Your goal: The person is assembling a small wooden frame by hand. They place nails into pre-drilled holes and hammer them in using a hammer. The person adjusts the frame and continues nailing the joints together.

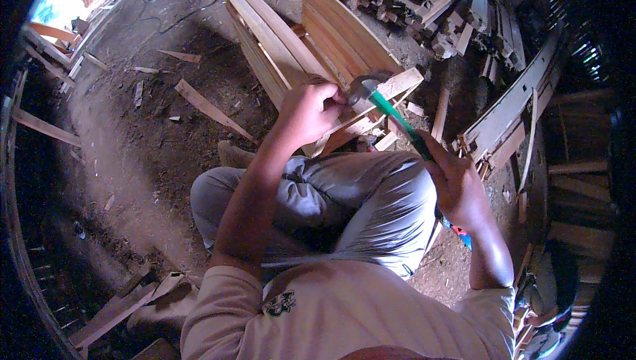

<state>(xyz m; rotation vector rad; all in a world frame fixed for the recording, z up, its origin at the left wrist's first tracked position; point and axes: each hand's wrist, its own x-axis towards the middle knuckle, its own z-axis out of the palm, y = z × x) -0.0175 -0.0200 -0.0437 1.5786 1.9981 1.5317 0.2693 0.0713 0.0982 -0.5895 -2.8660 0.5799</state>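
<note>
A long wooden frame (344, 25), built of boards and cross slats, lies on the ground in front of my knees. My right hand (456, 186) is wrapped round the handle of a hammer (396, 116) with a green grip. The dark hammer head is over the near end slat of the frame, close to my left fingers. My left hand (306, 116) is closed in a pinch at the near end of the frame, beside the hammer head. Whatever its fingertips hold is too small or hidden to make out.
A stack of cut timber (424, 2) stands behind the frame at the far right. Loose wood strips (212, 109) lie on the dirt floor (126, 174) to the left. A long pale plank (510, 111) leans at the right, and more offcuts (126, 307) lie at the lower left.
</note>
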